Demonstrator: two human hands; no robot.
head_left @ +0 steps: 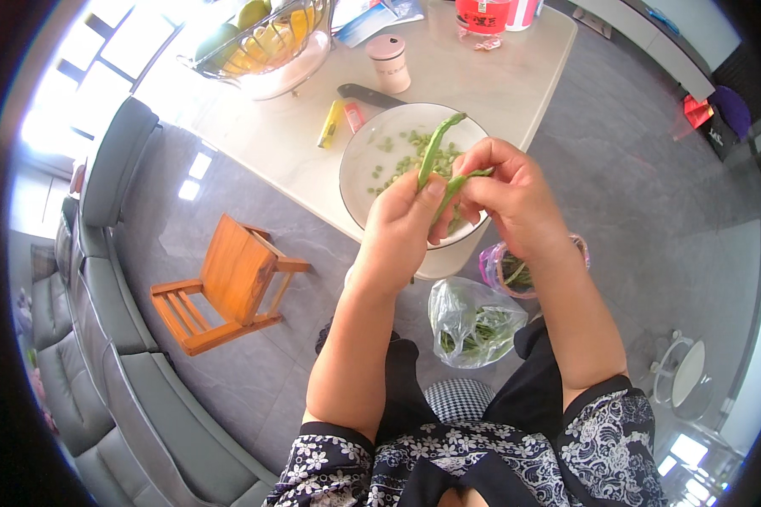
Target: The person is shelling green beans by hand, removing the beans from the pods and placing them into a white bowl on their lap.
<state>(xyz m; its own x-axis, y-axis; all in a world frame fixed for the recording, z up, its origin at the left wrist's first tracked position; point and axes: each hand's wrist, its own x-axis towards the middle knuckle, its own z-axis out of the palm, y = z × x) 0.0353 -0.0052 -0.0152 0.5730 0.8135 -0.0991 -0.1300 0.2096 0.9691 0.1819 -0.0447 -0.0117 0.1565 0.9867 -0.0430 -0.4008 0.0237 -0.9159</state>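
Over a white, dark-rimmed bowl [354, 173] I hold a green bean pod [432, 154] in my left hand [400, 221], thumb pressed against it. One long strip points up and away; a second green strip [454, 188] runs toward my right hand [520, 193], whose thumb and fingers pinch its end. Whether the two strips are joined is hidden by my fingers. Several pale green shelled beans [412, 152] lie scattered in the bowl. Both hands are closed.
Beyond the bowl on the white table [287, 139] are a dark-handled knife [368, 95], a yellow cutter [330, 124], a pink lidded cup [390, 66] and a wire fruit basket [266, 51]. Below hang a clear bag of pods [473, 325] and a lined bin [520, 275]. A wooden chair [232, 270] stands left.
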